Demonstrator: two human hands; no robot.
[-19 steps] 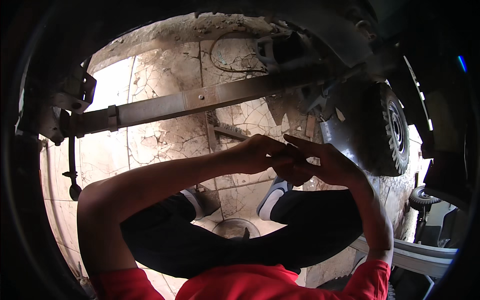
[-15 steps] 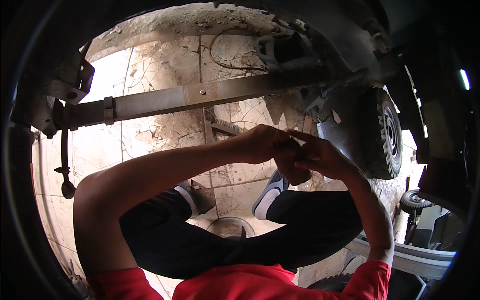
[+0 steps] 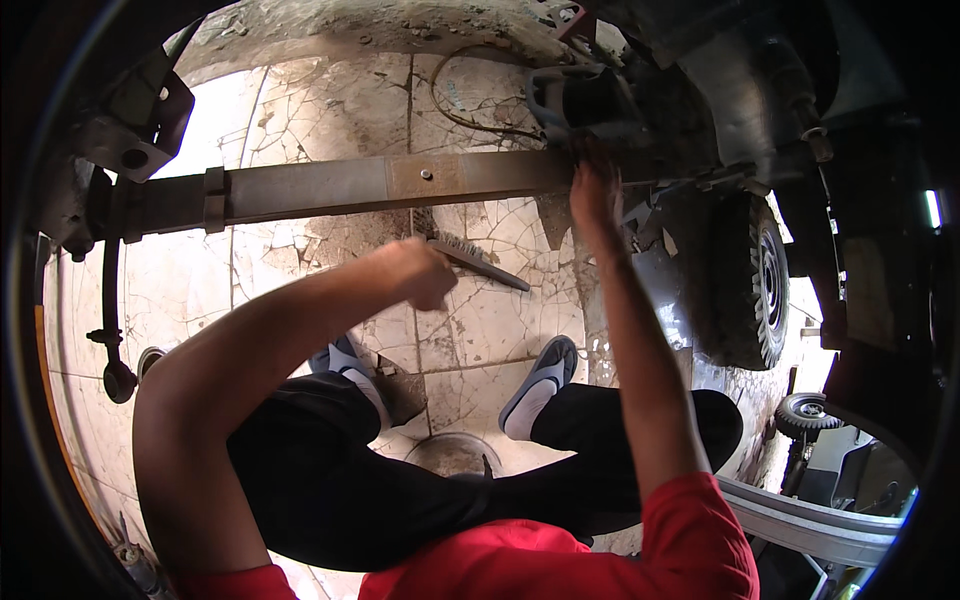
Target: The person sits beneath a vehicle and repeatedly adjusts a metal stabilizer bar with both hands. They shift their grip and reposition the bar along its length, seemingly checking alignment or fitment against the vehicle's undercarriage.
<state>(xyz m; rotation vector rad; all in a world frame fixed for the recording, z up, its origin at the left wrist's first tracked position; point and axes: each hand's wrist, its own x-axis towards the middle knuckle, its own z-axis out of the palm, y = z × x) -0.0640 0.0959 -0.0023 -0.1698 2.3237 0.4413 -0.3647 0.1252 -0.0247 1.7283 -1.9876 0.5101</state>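
A long steel leaf spring [image 3: 320, 190] runs across the view, with a clamp band near its left end and a bolt head [image 3: 426, 175] in its middle. My right hand [image 3: 597, 185] reaches up to the right part of the spring, its fingers stretched out against the dark metal; shadow hides the fingertips. My left hand [image 3: 425, 275] is closed in a fist in front of the spring, apart from it. Whatever it may hold is hidden. Just beyond that fist, a wire brush [image 3: 480, 265] lies on the floor.
Between my knees stands a round metal bowl [image 3: 452, 456]. A treaded tyre [image 3: 768, 280] rises at the right, near a metal rail [image 3: 820, 520]. At the left hang a bracket [image 3: 150, 130] and a rod [image 3: 112, 290]. A thin hose [image 3: 437, 95] lies on cracked tiles.
My hands, which were together in front of me, have parted. The right went up to the spring; the left drew back leftward. More of the wire brush now shows.
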